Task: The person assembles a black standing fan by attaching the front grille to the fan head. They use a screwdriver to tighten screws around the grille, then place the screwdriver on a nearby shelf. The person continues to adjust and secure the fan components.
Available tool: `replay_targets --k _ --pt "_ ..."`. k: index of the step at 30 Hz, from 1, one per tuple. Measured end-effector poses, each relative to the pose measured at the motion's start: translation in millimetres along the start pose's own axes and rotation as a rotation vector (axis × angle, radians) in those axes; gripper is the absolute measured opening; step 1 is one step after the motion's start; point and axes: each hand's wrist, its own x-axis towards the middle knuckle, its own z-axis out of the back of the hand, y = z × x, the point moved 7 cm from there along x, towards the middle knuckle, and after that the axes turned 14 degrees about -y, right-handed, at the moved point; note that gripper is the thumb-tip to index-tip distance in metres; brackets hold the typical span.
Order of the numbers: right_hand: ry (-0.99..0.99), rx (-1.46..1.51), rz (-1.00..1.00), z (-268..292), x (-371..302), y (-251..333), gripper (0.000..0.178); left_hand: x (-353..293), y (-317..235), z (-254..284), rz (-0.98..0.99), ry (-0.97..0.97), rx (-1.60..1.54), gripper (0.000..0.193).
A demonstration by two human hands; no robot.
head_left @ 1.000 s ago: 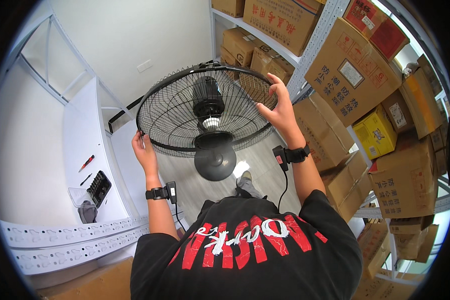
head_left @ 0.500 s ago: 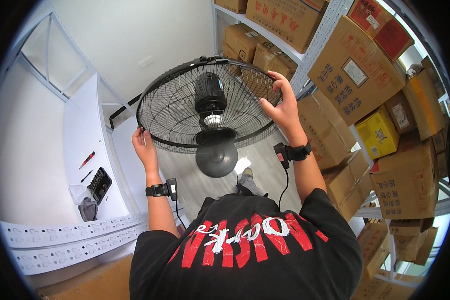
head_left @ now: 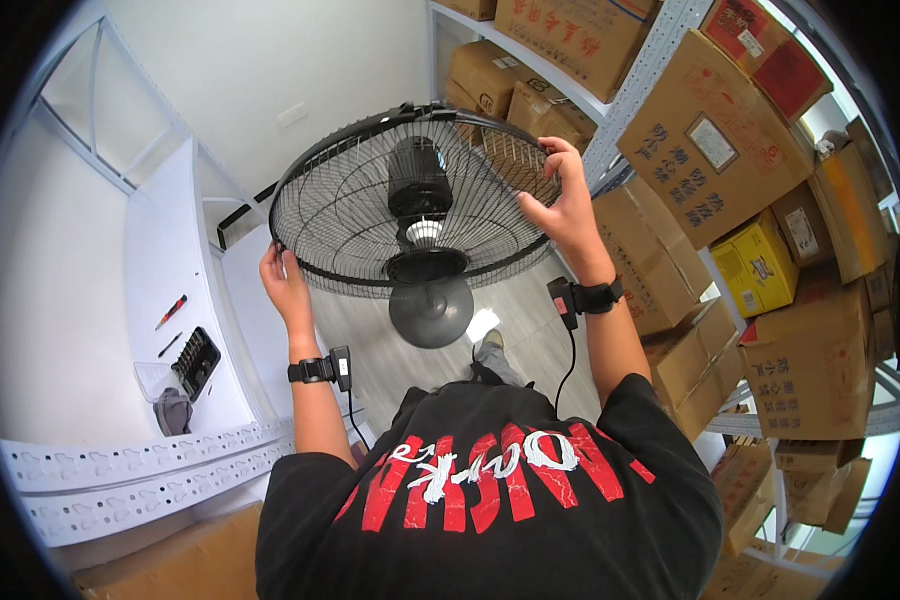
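Note:
A black electric fan (head_left: 417, 185) with a wide round wire guard (head_left: 345, 225) stands in front of me. Through the wires show its dark motor housing and a pale part at the hub; I make out no blades. A round black base (head_left: 431, 315) is visible below the guard. My left hand (head_left: 287, 287) is closed at the guard's left rim, fingertips on the edge. At the right rim, my right hand (head_left: 572, 215) grips with bent fingers on the edge and the thumb spread toward the wires.
On the left, a white shelf (head_left: 155, 270) bears a red-and-black screwdriver (head_left: 171, 311), a small dark driver (head_left: 169, 345), an opened bit case (head_left: 197, 362) and a grey object (head_left: 173, 411). Racks on the right hold stacked cardboard boxes (head_left: 715, 140) and a yellow box (head_left: 755, 265).
The guard has shifted slightly up and left in view, and my left hand with it. My right hand stays at the right rim, nearly in place.

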Motion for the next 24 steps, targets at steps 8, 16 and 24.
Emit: replay_targets --k 8,16,24 --pt "0.004 0.020 -0.121 3 -3 -10 0.069 -10 -23 -10 0.024 0.053 -0.051 0.051" --pt "0.167 -0.131 -0.056 -2 9 4 0.082 -4 3 6 0.286 -0.035 -0.255 0.050" --pt "0.075 0.004 -0.095 -7 9 -5 0.069 -3 6 0 0.326 -0.055 -0.289 0.038"
